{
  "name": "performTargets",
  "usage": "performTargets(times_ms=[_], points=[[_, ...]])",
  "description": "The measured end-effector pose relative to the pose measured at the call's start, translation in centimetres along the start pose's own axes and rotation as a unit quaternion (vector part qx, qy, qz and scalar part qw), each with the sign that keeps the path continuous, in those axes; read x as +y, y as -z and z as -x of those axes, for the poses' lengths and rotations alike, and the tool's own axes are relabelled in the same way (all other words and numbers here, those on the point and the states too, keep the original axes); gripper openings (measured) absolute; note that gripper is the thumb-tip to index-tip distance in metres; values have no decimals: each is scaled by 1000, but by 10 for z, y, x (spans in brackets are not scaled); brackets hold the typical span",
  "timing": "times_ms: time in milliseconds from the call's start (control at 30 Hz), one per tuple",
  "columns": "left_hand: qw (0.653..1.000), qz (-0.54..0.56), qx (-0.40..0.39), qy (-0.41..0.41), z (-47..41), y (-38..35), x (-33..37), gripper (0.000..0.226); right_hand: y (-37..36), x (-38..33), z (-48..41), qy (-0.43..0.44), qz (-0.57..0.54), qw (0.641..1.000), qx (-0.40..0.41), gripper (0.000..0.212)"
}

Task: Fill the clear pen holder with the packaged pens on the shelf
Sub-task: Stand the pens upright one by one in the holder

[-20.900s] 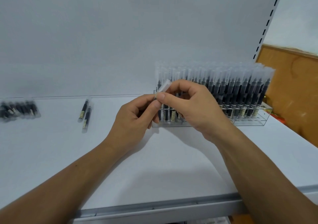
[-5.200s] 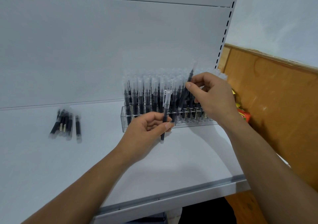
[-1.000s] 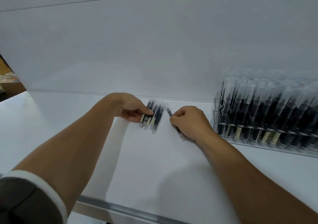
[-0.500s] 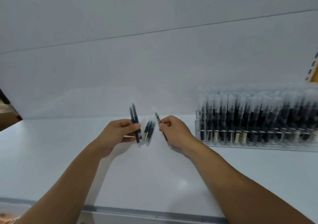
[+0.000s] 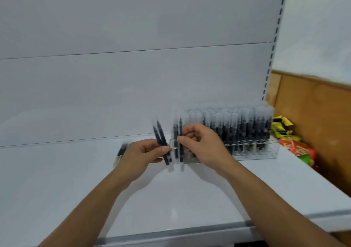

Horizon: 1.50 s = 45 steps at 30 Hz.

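The clear pen holder (image 5: 266, 152) stands on the white shelf (image 5: 171, 199) at the right, crowded with upright black pens in clear sleeves. My left hand (image 5: 140, 156) is shut on two packaged pens (image 5: 161, 142), held upright and leaning left. My right hand (image 5: 201, 146) pinches one packaged pen (image 5: 180, 144) upright, just in front of the holder's left end. A few more packaged pens (image 5: 120, 152) lie on the shelf behind my left hand, partly hidden by it. The picture is blurred by motion.
Colourful snack packets (image 5: 292, 148) lie to the right of the holder, against a wooden panel (image 5: 313, 123). The shelf's slotted upright (image 5: 273, 47) rises behind the holder. The metal front edge (image 5: 171, 235) of the shelf runs below my forearms.
Both hands have carried their pens from the loose pile rightward to the holder's left end. The view has swung right, and the snack packets and wooden panel now show.
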<state>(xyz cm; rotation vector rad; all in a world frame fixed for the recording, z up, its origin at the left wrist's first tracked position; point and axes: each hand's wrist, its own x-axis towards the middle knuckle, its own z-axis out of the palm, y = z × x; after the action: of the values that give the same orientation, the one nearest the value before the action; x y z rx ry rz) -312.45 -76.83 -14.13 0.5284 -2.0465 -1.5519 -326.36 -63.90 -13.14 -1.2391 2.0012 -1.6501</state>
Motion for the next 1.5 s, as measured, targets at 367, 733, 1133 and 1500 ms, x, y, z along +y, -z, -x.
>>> performTargets(times_ms=[367, 733, 1133, 1500], points=[[993, 25, -103, -41, -29, -115, 10, 4, 108, 30, 31, -11, 52, 989, 137, 10], [989, 101, -107, 3, -29, -142, -8, 10, 145, 38, 11, 26, 64, 976, 207, 17], [983, 136, -126, 10, -30, -144, -13, 16, 130, 46, 1, -32, 232, 963, 137, 13], [983, 131, -130, 0, -27, -144, -9, 15, 122, 55, 23, -15, 217, 956, 195, 5]])
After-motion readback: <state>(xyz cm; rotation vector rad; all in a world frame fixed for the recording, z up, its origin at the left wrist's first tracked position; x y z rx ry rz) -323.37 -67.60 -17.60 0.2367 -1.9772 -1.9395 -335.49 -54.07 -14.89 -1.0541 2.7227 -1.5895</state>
